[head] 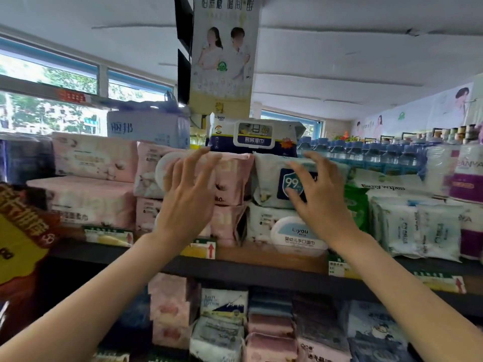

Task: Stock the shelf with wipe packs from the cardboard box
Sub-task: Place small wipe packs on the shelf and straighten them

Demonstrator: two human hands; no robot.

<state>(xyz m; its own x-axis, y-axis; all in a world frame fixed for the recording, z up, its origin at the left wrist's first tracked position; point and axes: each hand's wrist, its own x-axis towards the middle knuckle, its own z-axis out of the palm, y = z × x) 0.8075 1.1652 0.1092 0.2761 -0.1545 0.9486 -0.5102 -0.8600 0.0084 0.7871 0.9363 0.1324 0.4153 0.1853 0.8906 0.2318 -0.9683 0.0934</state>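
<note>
A white and navy wipe pack (254, 135) lies on top of the stacked packs on the top shelf (261, 273). Below it sit a pink wipe pack (232, 176) and a pale pack with a blue "99" badge (271, 178). My left hand (187, 197) is raised in front of the pink pack, fingers spread and straight, holding nothing. My right hand (318, 194) hovers in front of the badge pack, fingers spread, also empty. Both hands sit just under the navy pack. The cardboard box is out of sight.
More pink packs (94, 158) fill the shelf to the left, white and green packs (415, 228) to the right. A pale blue tissue bale (149, 129) stands behind. Water bottles (366, 152) line the back right. A lower shelf holds mixed packs (224, 317). A poster pillar (224, 53) rises behind.
</note>
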